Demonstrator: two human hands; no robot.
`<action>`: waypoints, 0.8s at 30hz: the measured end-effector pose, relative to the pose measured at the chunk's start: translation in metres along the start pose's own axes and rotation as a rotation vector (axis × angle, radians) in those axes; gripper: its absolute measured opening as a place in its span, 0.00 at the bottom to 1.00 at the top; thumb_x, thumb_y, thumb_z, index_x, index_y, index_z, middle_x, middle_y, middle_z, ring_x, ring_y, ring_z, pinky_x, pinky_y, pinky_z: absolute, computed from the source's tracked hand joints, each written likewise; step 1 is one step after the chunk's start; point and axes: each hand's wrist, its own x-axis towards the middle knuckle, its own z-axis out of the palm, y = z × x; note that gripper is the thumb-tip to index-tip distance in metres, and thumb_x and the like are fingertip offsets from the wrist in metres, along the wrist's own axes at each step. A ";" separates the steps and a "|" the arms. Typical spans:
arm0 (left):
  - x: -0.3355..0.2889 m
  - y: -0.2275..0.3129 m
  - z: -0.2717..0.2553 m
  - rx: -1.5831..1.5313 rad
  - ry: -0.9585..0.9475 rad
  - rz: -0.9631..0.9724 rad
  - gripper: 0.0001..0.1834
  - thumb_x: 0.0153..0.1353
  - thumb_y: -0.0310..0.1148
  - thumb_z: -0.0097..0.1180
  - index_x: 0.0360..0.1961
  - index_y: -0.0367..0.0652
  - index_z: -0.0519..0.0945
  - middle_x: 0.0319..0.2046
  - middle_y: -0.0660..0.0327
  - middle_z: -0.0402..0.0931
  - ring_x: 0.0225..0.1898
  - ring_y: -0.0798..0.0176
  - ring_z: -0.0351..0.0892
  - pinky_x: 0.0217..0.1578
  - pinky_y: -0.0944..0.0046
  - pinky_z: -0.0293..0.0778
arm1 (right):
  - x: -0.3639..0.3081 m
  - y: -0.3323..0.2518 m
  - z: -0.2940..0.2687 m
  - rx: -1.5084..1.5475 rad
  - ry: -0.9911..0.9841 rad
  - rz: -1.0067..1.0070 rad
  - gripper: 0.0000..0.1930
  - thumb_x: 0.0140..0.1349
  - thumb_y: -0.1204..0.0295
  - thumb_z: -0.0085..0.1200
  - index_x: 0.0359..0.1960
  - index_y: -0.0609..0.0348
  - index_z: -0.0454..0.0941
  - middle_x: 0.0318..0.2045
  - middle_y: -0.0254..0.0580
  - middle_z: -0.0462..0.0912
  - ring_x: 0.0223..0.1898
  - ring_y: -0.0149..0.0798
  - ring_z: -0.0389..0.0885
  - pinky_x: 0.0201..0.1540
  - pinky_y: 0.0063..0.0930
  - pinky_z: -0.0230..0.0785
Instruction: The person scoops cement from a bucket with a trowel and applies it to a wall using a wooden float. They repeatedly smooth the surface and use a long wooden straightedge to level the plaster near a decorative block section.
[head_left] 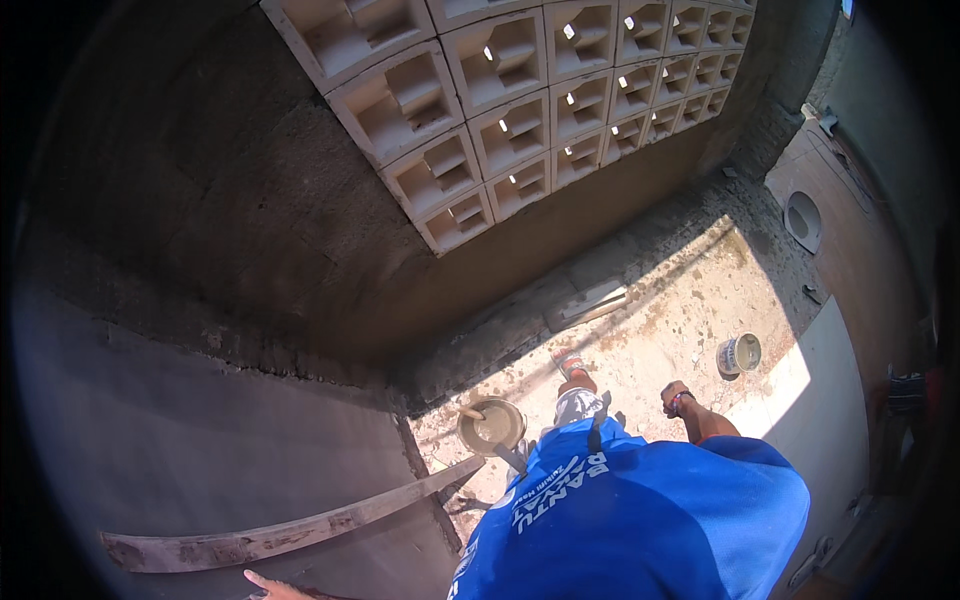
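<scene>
My left hand [275, 589] shows at the lower edge, partly cut off. Its visible fingers are stretched out just below a long, narrow straightedge board [290, 530], apart from it as far as I can see. The board is smeared with mortar and lies slantwise against the smooth grey plastered surface [200, 440]. My right hand [676, 398] hangs out past the blue shirt, closed, with a band at the wrist and nothing visible in it. A bucket [493, 424] of grey mix stands by the board's upper end, a tool handle [471, 412] sticking out of it.
Above rises a wall of pale ventilation blocks [512, 120] over rough plaster. A can-like pail [739, 355] stands right of my right hand on the splattered floor [680, 320]. Pale strips [590, 305] lie along the wall base. A white oval-holed piece [802, 221] lies far right.
</scene>
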 end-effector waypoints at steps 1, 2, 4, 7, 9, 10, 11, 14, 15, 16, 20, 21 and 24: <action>0.002 0.007 0.010 0.011 0.013 0.019 0.42 0.54 0.57 0.63 0.50 0.23 0.71 0.44 0.38 0.73 0.43 0.42 0.75 0.46 0.48 0.73 | 0.006 0.008 -0.006 0.022 0.035 0.004 0.12 0.61 0.77 0.41 0.30 0.69 0.78 0.23 0.53 0.80 0.21 0.43 0.82 0.19 0.36 0.76; 0.004 0.014 0.018 -0.156 -0.026 -0.049 0.39 0.54 0.55 0.64 0.48 0.24 0.71 0.40 0.40 0.74 0.40 0.44 0.75 0.42 0.48 0.73 | 0.009 0.011 -0.008 0.131 0.047 0.005 0.11 0.61 0.77 0.41 0.30 0.68 0.77 0.22 0.52 0.79 0.20 0.43 0.81 0.19 0.36 0.76; 0.016 0.020 0.031 -0.477 -0.096 -0.167 0.33 0.54 0.51 0.66 0.44 0.28 0.72 0.34 0.45 0.74 0.33 0.47 0.74 0.34 0.49 0.73 | -0.012 -0.008 -0.010 0.255 0.083 -0.016 0.06 0.60 0.76 0.44 0.30 0.63 0.74 0.19 0.47 0.77 0.17 0.40 0.79 0.18 0.34 0.74; 0.021 0.022 0.047 -0.661 -0.585 -0.600 0.47 0.53 0.55 0.64 0.57 0.25 0.59 0.48 0.38 0.67 0.47 0.44 0.72 0.44 0.51 0.74 | -0.050 -0.052 -0.004 0.273 0.079 -0.155 0.05 0.59 0.75 0.46 0.27 0.61 0.72 0.18 0.43 0.75 0.17 0.38 0.78 0.17 0.33 0.73; 0.022 0.036 0.042 -0.720 -0.866 -0.803 0.55 0.52 0.58 0.63 0.63 0.21 0.54 0.55 0.33 0.65 0.54 0.42 0.73 0.50 0.53 0.75 | -0.050 -0.062 0.004 0.291 0.039 -0.231 0.04 0.59 0.73 0.50 0.27 0.59 0.73 0.18 0.39 0.76 0.15 0.35 0.76 0.15 0.32 0.73; 0.029 0.047 0.031 -0.769 -0.911 -0.818 0.55 0.51 0.59 0.64 0.61 0.19 0.56 0.54 0.32 0.67 0.52 0.42 0.74 0.50 0.53 0.75 | -0.054 -0.069 0.007 0.279 0.028 -0.248 0.04 0.59 0.73 0.51 0.29 0.59 0.74 0.19 0.39 0.76 0.15 0.34 0.76 0.15 0.32 0.74; 0.045 0.062 0.012 -0.813 -0.954 -0.823 0.55 0.50 0.59 0.64 0.59 0.16 0.58 0.52 0.32 0.68 0.51 0.42 0.75 0.50 0.54 0.75 | -0.062 -0.075 0.013 0.274 0.002 -0.261 0.06 0.59 0.73 0.50 0.26 0.61 0.71 0.18 0.40 0.76 0.17 0.36 0.78 0.17 0.32 0.73; 0.072 0.104 -0.030 -0.738 -0.856 -0.894 0.50 0.51 0.52 0.67 0.58 0.18 0.57 0.50 0.35 0.70 0.46 0.44 0.76 0.48 0.54 0.76 | -0.069 -0.069 0.028 0.246 -0.040 -0.274 0.06 0.59 0.72 0.50 0.28 0.61 0.73 0.19 0.40 0.77 0.17 0.35 0.78 0.17 0.31 0.74; 0.073 0.111 -0.035 -0.706 -0.846 -0.920 0.50 0.52 0.49 0.67 0.60 0.19 0.55 0.50 0.36 0.70 0.46 0.45 0.76 0.48 0.54 0.77 | -0.066 -0.065 0.031 0.226 -0.044 -0.262 0.05 0.59 0.72 0.51 0.29 0.60 0.74 0.20 0.40 0.77 0.17 0.35 0.78 0.17 0.31 0.74; 0.073 0.117 -0.037 -0.777 -0.815 -0.951 0.48 0.50 0.46 0.70 0.58 0.21 0.57 0.49 0.37 0.70 0.44 0.47 0.77 0.46 0.53 0.78 | -0.063 -0.061 0.034 0.205 -0.048 -0.252 0.05 0.59 0.72 0.51 0.30 0.59 0.75 0.20 0.39 0.77 0.17 0.34 0.77 0.16 0.30 0.74; 0.079 0.119 -0.042 -0.923 -0.803 -1.148 0.43 0.49 0.40 0.71 0.55 0.23 0.60 0.48 0.39 0.71 0.42 0.49 0.77 0.43 0.53 0.79 | -0.051 -0.038 0.038 0.174 -0.053 -0.179 0.05 0.59 0.73 0.51 0.28 0.59 0.74 0.17 0.39 0.75 0.15 0.35 0.76 0.15 0.32 0.72; 0.081 0.121 -0.046 -0.960 -0.755 -1.185 0.41 0.49 0.38 0.71 0.54 0.24 0.60 0.48 0.40 0.71 0.42 0.50 0.77 0.42 0.53 0.79 | -0.051 -0.033 0.035 0.180 -0.048 -0.164 0.05 0.60 0.73 0.50 0.27 0.60 0.73 0.17 0.40 0.75 0.16 0.36 0.76 0.16 0.33 0.72; 0.070 0.125 -0.048 -1.026 -0.673 -0.948 0.34 0.53 0.33 0.68 0.52 0.25 0.63 0.49 0.42 0.71 0.43 0.53 0.76 0.43 0.55 0.78 | -0.042 -0.013 0.021 0.308 -0.087 -0.155 0.04 0.59 0.75 0.47 0.27 0.60 0.71 0.14 0.40 0.72 0.14 0.37 0.73 0.14 0.34 0.69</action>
